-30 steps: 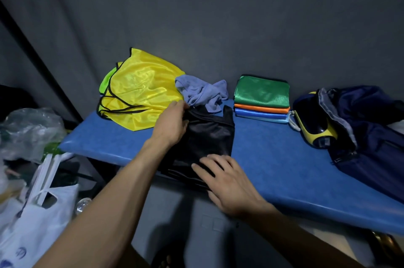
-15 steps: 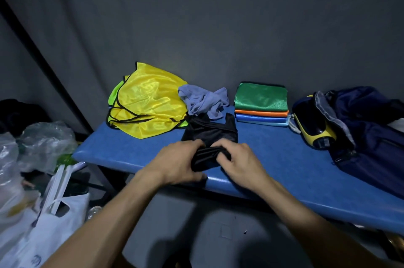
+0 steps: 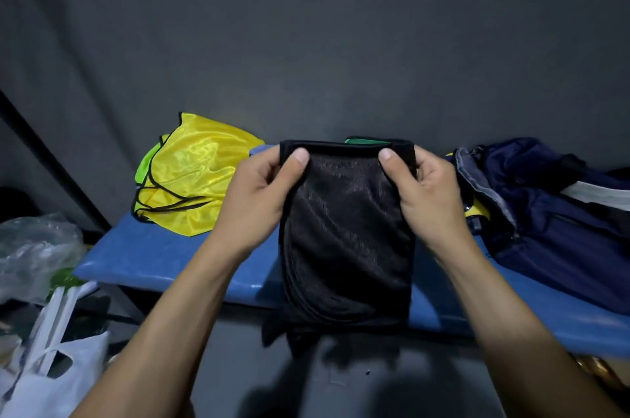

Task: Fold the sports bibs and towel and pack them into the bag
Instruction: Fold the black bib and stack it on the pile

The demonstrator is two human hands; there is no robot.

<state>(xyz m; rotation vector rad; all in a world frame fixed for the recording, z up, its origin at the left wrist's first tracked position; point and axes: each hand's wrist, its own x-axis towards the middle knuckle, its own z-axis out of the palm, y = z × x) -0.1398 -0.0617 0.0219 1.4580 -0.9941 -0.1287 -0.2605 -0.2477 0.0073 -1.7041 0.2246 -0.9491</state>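
A black mesh bib (image 3: pixel 347 240) hangs folded in the air in front of me, above the blue bench (image 3: pixel 163 254). My left hand (image 3: pixel 259 192) pinches its top left corner and my right hand (image 3: pixel 419 189) pinches its top right corner, thumbs toward me. A yellow bib (image 3: pixel 201 175) lies crumpled on a lime-green one at the bench's left end. The navy sports bag (image 3: pixel 552 213) lies open at the right end. Only a green sliver of the folded bib stack (image 3: pixel 366 140) shows over the black bib; the towel is hidden.
A clear plastic bag (image 3: pixel 34 250) and a white carrier bag (image 3: pixel 51 380) sit on the floor at the lower left. A grey wall (image 3: pixel 306 42) stands right behind the bench. The bench's front edge runs below my forearms.
Both hands have lifted the black bib off the bench and hold it up by its top corners; half a second ago they gripped it bunched on the bench.
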